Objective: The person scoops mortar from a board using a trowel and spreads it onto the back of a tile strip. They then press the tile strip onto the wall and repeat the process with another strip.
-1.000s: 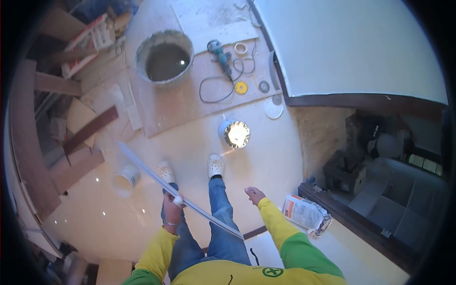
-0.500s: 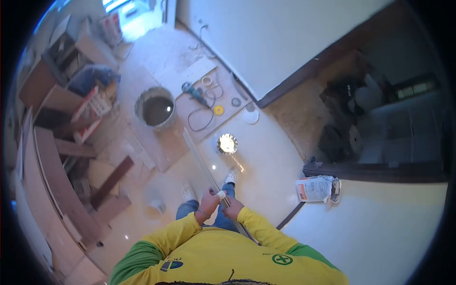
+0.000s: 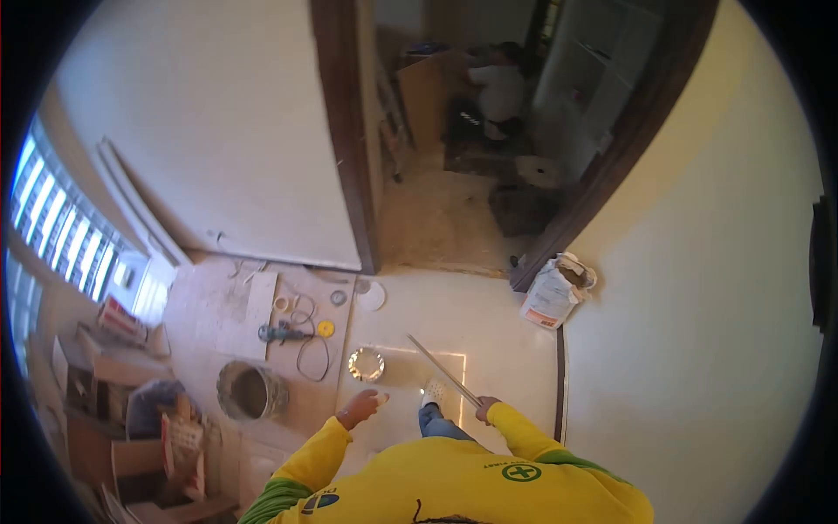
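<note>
My right hand (image 3: 486, 408) is closed round one end of a long, thin, metallic-looking strip (image 3: 443, 371). The strip slants forward and left over the pale floor. My left hand (image 3: 360, 407) is out to the left, away from the strip, with its fingers closed on a small whitish object (image 3: 382, 399) whose kind I cannot make out. Ahead of that hand lies a shiny round metallic item (image 3: 367, 364). One white shoe (image 3: 433, 393) shows between my hands.
A bucket (image 3: 253, 391) stands at left, near a corded power tool (image 3: 284, 333) and a yellow disc (image 3: 326, 328). An open bag (image 3: 559, 293) leans by the dark doorframe (image 3: 602, 175). Boards and boxes (image 3: 131, 463) crowd the lower left. Another person (image 3: 500, 87) is beyond the doorway.
My hands have separated: the left let go of the strip and moved left with the whitish object, while the right keeps the strip. My view has turned right, towards the doorway.
</note>
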Demonstrator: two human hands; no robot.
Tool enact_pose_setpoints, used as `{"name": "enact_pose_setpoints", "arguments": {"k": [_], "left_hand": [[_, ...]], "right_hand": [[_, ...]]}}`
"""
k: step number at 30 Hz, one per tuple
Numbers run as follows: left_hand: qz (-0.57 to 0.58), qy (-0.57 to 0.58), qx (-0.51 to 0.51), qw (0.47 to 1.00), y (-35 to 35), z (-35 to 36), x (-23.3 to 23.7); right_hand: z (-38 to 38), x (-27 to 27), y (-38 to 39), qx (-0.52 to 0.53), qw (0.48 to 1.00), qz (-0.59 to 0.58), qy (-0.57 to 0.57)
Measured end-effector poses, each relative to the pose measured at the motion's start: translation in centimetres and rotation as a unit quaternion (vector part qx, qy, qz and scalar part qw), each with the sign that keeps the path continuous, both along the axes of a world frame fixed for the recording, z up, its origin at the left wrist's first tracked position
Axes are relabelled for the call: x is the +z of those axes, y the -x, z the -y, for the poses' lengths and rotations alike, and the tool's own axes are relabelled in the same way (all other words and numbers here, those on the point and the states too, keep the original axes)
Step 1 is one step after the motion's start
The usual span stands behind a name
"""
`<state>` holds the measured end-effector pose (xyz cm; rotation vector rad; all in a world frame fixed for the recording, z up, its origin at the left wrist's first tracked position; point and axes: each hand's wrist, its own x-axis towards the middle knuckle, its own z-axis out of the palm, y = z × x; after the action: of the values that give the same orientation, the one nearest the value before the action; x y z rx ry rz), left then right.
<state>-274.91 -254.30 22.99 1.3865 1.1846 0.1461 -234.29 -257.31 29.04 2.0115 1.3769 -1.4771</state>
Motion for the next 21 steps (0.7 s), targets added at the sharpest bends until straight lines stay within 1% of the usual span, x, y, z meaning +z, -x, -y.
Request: {"name": "enact_pose_setpoints", "arguments": {"k": [1,2,3,4,5,6,7,8,9,10,11,12,13,14,17,18,20,21], "left_hand": [[-0.037,-0.133,-0.175,0.975,-0.1,-1.7,-2.2],[-0.038,-0.134,-0.188,0.972,-1.1,-2.8,-0.9],[-0.102,0.017,-0.066,0.992,-1.9,-3.4,1.0],[-0.163,0.165,0.061,0.971,-3.3,-4.2,2.4],[-0.183,0.09,-0.031,0.978,-2.5,-4.6,-1.4],[-0.21,0.0,-0.12,0.97,-1.8,-5.0,-5.3],[-0.237,-0.093,-0.192,0.948,-1.3,-5.4,-8.3],[-0.244,-0.044,-0.216,0.944,-3.0,-6.0,-4.9],[-0.252,0.005,-0.241,0.937,-4.8,-6.7,-1.2],[-0.26,0.053,-0.265,0.927,-7.5,-7.5,5.7],[-0.258,0.054,-0.265,0.928,-7.9,-7.4,4.0],[-0.164,0.04,-0.309,0.936,-7.8,-7.2,1.8],[-0.069,0.026,-0.351,0.933,-8.1,-7.7,0.1],[-0.071,0.026,-0.356,0.931,-9.2,-8.9,-0.7],[-0.133,0.06,-0.419,0.896,-12.7,-12.4,-1.8],[-0.133,0.062,-0.425,0.893,-13.2,-13.6,-1.9],[-0.145,0.031,-0.332,0.931,-13.4,-16.4,-1.8],[-0.143,0.031,-0.332,0.932,-13.4,-17.9,-1.6]], "right_hand": [[0.1,0.0,-1.8,-0.033,0.999,0.024,0.029],[0.5,-0.5,-3.4,-0.046,0.998,0.021,0.028],[1.1,-1.1,-5.0,-0.09,0.991,0.063,0.069],[1.6,-1.8,-6.9,-0.132,0.979,0.107,0.11],[2.8,-4.9,-9.3,-0.138,0.978,0.109,0.11],[4.3,-9.1,-11.8,0.0,0.981,0.105,0.165],[4.7,-11.1,-13.9,0.14,0.961,0.099,0.217],[4.3,-8.4,-14.5,0.141,0.96,0.104,0.217],[4.6,-3.2,-14.0,0.046,0.97,0.11,0.213],[4.4,0.7,-13.8,-0.049,0.971,0.116,0.205],[5.0,-0.9,-15.4,-0.048,0.97,0.118,0.206],[6.2,-2.8,-16.8,-0.055,0.966,0.105,0.228],[7.0,-5.0,-17.9,-0.063,0.962,0.089,0.249],[7.9,-6.1,-18.5,-0.063,0.962,0.082,0.251],[9.1,-7.0,-19.1,-0.079,0.966,0.067,0.237],[9.4,-7.3,-19.1,-0.085,0.968,0.061,0.228],[9.3,-7.9,-19.4,-0.097,0.973,0.051,0.204],[9.0,-8.1,-19.6,-0.099,0.976,0.045,0.189]]}}
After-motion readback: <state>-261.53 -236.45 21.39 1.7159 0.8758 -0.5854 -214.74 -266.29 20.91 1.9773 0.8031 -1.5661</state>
